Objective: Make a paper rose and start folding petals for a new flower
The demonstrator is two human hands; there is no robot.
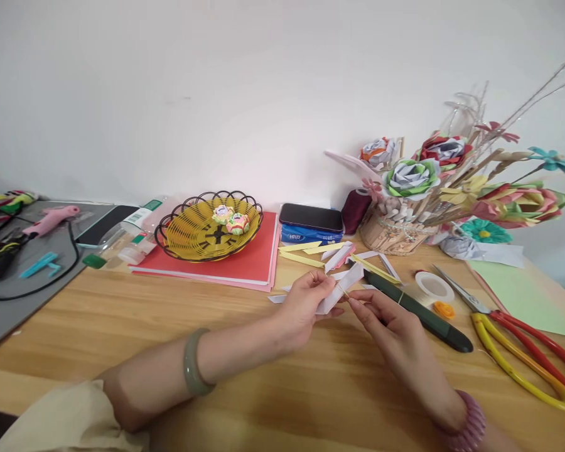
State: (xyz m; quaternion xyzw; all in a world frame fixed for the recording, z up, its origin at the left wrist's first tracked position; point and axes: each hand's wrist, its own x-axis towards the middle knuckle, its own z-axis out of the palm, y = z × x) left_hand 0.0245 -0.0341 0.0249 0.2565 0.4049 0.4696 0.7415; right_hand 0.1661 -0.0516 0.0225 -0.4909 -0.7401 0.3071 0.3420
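1. Left hand [306, 304]: fingers closed on a folded white paper strip [343, 290], held just above the tabletop [122, 326], thumb on top.
2. Right hand [386, 320]: fingertips pinched narrow on a thin stick [344, 291] at the point where it meets the strip; the two hands nearly touch.
3. Handling note, as a judgement: the strip wants a firm, steady pinch close to the stick, so that the paper stays tight and square while the right fingers work; a loose grip would likely let the fold spring open.
4. Just beyond the hands: loose yellow, pink and white paper strips [311, 251].
5. Right of the right hand: dark green cutter [428, 320], tape roll [433, 287], red and yellow scissors [522, 339].
6. Beyond, to the right: basket of paper flowers [405, 232].
7. Beyond the left hand: yellow wire basket [207, 229] on red card.
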